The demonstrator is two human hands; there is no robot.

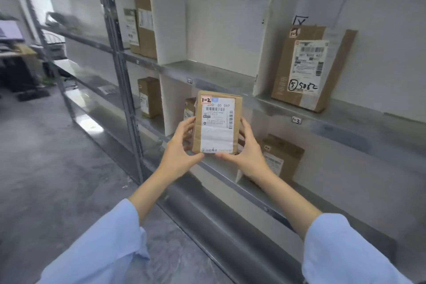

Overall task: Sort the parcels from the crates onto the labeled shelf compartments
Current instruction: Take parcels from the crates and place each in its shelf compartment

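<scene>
Left hand (181,147), right hand (250,152) grip parcel (216,127) by its sides: upright, marked 1-2, held in air before shelf (207,71). Farther right, above tag (296,120) reading 1-3, box (309,69) leans on back wall.

Small brown parcel (216,122) tagged 1-2 was upright, up off the metal shelf (207,74), white shipping label facing out, just in front of the compartments.
</scene>
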